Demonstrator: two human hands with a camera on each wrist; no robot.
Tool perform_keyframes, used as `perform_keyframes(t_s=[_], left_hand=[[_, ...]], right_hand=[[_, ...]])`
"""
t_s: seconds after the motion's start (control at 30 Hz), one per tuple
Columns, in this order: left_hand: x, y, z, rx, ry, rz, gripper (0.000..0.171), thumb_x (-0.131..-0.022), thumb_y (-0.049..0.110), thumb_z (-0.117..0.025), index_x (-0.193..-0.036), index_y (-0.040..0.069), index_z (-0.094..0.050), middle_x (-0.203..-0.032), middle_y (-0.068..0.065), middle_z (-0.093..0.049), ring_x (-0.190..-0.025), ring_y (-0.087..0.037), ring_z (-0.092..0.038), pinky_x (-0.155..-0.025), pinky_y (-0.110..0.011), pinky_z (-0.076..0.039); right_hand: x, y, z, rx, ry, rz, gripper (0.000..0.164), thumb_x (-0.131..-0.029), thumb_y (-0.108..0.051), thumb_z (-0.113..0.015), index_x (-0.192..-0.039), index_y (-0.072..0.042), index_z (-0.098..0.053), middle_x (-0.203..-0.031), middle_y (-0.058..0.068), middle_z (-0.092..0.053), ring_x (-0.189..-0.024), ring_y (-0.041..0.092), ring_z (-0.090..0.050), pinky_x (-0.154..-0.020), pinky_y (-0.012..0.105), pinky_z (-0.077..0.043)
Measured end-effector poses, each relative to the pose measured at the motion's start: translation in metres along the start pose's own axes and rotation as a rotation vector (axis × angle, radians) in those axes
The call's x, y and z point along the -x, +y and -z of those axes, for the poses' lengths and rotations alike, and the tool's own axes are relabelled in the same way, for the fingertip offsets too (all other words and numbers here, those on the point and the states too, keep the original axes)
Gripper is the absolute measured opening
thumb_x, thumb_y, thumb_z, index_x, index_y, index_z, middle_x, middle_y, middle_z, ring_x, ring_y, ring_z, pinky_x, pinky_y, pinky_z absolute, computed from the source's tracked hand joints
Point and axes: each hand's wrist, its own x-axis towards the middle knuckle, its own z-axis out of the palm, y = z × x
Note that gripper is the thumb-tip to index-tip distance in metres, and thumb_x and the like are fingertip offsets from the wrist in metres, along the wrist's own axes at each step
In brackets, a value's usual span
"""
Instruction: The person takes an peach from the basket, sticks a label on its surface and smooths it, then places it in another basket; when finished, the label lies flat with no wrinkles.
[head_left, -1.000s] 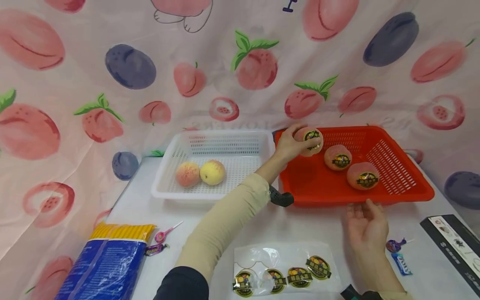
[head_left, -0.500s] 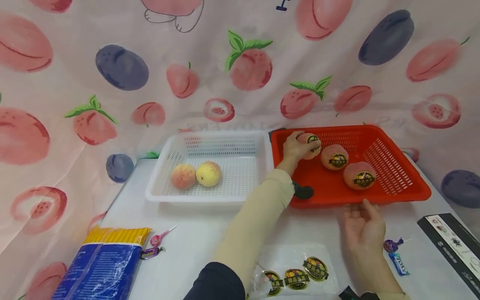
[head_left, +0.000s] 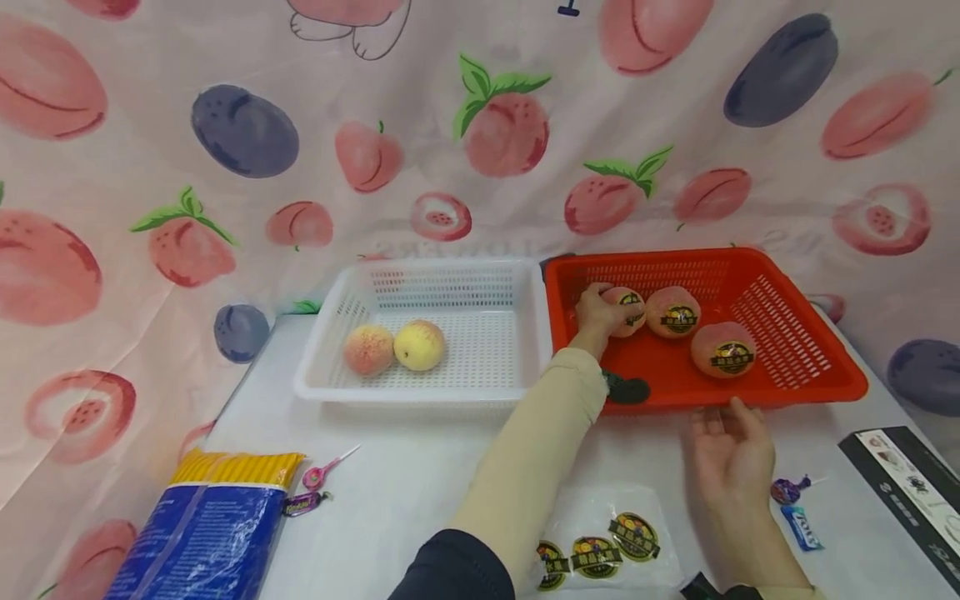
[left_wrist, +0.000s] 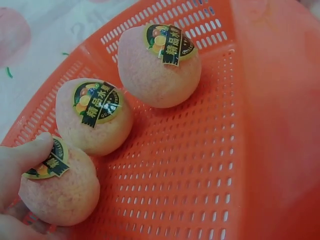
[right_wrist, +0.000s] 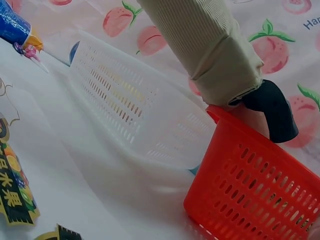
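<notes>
My left hand [head_left: 597,315] reaches into the red basket [head_left: 667,396] and grips a peach [left_wrist: 60,195], the thumb lying beside its round black-and-gold sticker. This peach is low in the basket, right next to a second stickered peach [left_wrist: 95,125]. A third stickered peach [left_wrist: 160,75] lies nearer the basket's front right in the head view. My right hand [head_left: 733,462] is palm up at the basket's front, its relaxed fingers under the rim and its thumb tip against the edge. The right wrist view has only a sliver of that hand at its corner.
A white basket [head_left: 517,392] to the left holds two peaches [head_left: 393,348] without stickers. A clear sticker sheet [head_left: 596,557] lies in front, partly behind my left arm. A blue packet [head_left: 202,533], lollipops, wrapped sweets [head_left: 802,529] and a black box [head_left: 900,492] lie around the sides.
My left hand has moved rightward and lowered its peach from the basket's back left corner down beside the second one. The right hand stays at the front rim.
</notes>
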Motion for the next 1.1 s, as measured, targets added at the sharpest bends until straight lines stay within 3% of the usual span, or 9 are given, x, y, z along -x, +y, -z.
perform_keyframes(t_s=[0.17,0.33,0.47,0.57,0.67,0.83,1.0,1.1], left_hand=[[0.0,-0.004,0.003,-0.043,-0.002,-0.007,0.057,-0.063,0.022,-0.08,-0.114,0.017,-0.054,-0.112,-0.004,-0.053,-0.103,-0.018,-0.051,-0.082,-0.029,-0.049],[0.003,-0.003,0.009,-0.248,-0.016,-0.022,0.069,-0.064,0.034,-0.078,-0.123,0.022,-0.045,-0.127,-0.007,-0.038,-0.118,-0.024,-0.039,-0.094,-0.034,-0.04],[0.009,0.0,0.016,-0.263,-0.064,-0.15,0.066,-0.069,0.037,-0.073,-0.126,0.024,-0.041,-0.129,-0.005,-0.033,-0.117,-0.022,-0.036,-0.092,-0.034,-0.039],[0.018,0.003,0.027,-0.195,-0.141,-0.301,0.053,-0.075,0.033,-0.068,-0.122,0.023,-0.046,-0.124,-0.003,-0.036,-0.11,-0.017,-0.041,-0.086,-0.027,-0.041],[0.03,0.003,0.046,-0.068,-0.314,-0.398,0.037,-0.081,0.029,-0.063,-0.115,0.02,-0.053,-0.115,-0.001,-0.049,-0.098,-0.01,-0.051,-0.079,-0.022,-0.046],[0.071,0.002,0.096,0.176,-0.618,-0.409,0.026,-0.087,0.018,-0.055,-0.111,0.007,-0.055,-0.1,-0.01,-0.062,-0.085,-0.013,-0.063,-0.079,-0.021,-0.05],[0.114,-0.013,0.144,0.262,-0.721,-0.445,0.025,-0.09,0.012,-0.051,-0.11,-0.002,-0.052,-0.101,-0.023,-0.058,-0.085,-0.019,-0.063,-0.084,-0.025,-0.049],[0.122,-0.038,0.159,0.341,-0.726,-0.399,0.026,-0.089,0.015,-0.052,-0.108,-0.002,-0.052,-0.098,-0.021,-0.059,-0.085,-0.023,-0.062,-0.082,-0.029,-0.05]], right_hand=[[0.0,0.002,0.002,0.002,0.007,-0.01,0.037,-0.089,0.0,-0.045,-0.12,-0.019,-0.037,-0.131,-0.003,-0.039,-0.121,0.015,-0.036,-0.105,0.029,-0.03],[0.001,0.004,0.004,0.017,0.003,0.005,0.039,-0.089,0.0,-0.046,-0.123,-0.019,-0.037,-0.135,-0.003,-0.036,-0.122,0.015,-0.036,-0.104,0.03,-0.032],[0.001,0.004,0.004,0.022,-0.013,0.026,0.042,-0.089,0.0,-0.045,-0.126,-0.018,-0.037,-0.139,-0.004,-0.034,-0.122,0.015,-0.036,-0.104,0.03,-0.033],[-0.001,0.004,0.002,0.033,-0.019,0.055,0.04,-0.089,0.001,-0.045,-0.124,-0.017,-0.037,-0.136,-0.002,-0.036,-0.119,0.017,-0.038,-0.102,0.031,-0.035],[-0.005,0.005,0.0,0.066,-0.007,0.101,0.037,-0.089,0.001,-0.046,-0.12,-0.015,-0.037,-0.128,0.001,-0.04,-0.112,0.018,-0.039,-0.097,0.03,-0.038],[-0.005,0.007,-0.004,0.139,0.068,0.173,0.034,-0.085,0.001,-0.053,-0.114,-0.012,-0.041,-0.116,0.003,-0.045,-0.102,0.019,-0.037,-0.084,0.031,-0.041],[0.008,0.014,-0.013,0.232,0.109,0.288,0.017,-0.082,0.003,-0.057,-0.091,-0.006,-0.046,-0.096,0.006,-0.045,-0.086,0.02,-0.039,-0.065,0.029,-0.039],[0.016,0.02,-0.024,0.285,0.023,0.403,0.016,-0.081,0.007,-0.055,-0.082,-0.003,-0.042,-0.085,0.01,-0.041,-0.074,0.024,-0.036,-0.057,0.03,-0.036]])
